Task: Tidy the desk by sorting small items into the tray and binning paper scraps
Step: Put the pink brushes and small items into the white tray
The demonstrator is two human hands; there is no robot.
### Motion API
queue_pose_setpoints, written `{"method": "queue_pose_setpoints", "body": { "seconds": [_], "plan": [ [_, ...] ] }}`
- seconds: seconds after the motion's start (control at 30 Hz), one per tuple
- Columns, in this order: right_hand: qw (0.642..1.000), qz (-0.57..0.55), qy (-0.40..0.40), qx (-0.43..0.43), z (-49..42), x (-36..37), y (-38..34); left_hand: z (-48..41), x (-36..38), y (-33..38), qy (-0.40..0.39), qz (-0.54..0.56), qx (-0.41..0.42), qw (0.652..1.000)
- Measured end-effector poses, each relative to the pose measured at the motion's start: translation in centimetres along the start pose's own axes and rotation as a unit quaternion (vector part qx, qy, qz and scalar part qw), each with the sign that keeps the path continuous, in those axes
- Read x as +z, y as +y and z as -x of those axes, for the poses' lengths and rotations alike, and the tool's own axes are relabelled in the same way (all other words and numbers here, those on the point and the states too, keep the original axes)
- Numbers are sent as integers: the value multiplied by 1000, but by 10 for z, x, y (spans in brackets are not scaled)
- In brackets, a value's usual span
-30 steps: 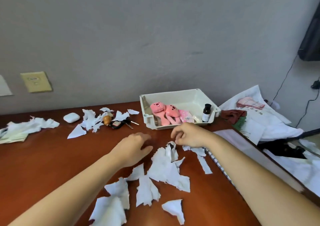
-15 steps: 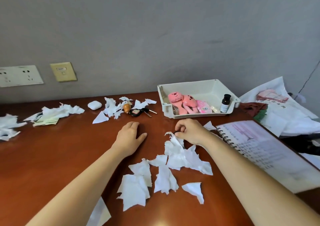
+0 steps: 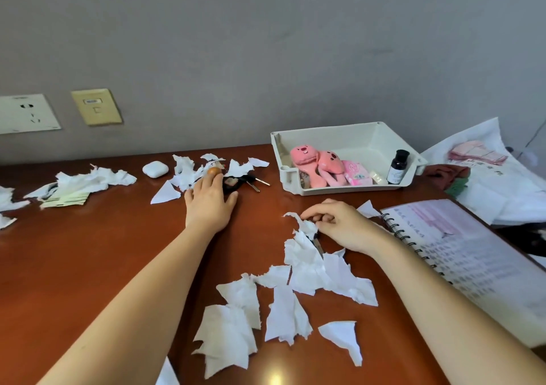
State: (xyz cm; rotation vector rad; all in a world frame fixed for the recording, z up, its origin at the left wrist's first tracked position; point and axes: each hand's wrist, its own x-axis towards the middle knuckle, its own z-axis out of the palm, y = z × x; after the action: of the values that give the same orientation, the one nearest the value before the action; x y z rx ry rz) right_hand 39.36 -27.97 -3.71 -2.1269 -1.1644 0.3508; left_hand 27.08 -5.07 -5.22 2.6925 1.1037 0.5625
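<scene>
In the head view, the left hand (image 3: 208, 204) is found moved from mid-desk (image 3: 88, 266) to the far cluster. It is laid flat with fingers straight over the car key (image 3: 236, 183), beside an orange-topped trinket (image 3: 214, 171). A small item for the tray (image 3: 339, 189) is judged to be next. The right hand (image 3: 339, 225) is kept curled on the paper scraps (image 3: 307, 260), the top one pinched. No bin is seen. The notebook (image 3: 472, 251) print and the bottle (image 3: 398, 167) label are too blurred to be read.
</scene>
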Motion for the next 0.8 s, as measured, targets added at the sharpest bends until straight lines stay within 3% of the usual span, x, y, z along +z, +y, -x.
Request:
{"method": "queue_pose_setpoints", "body": {
  "seconds": [0.23,0.57,0.67,0.8],
  "plan": [
    [995,31,-76,-59,1,3,-4,-20,7,-1,5,-4,5,1000],
    [992,57,-76,-85,4,5,-7,-26,8,0,30,-5,-16,999],
    [992,37,-90,-77,8,0,-10,-22,7,0,49,-4,1,999],
    [987,93,-108,-78,13,-2,-14,-16,5,-3,44,30,38,998]
  ]
}}
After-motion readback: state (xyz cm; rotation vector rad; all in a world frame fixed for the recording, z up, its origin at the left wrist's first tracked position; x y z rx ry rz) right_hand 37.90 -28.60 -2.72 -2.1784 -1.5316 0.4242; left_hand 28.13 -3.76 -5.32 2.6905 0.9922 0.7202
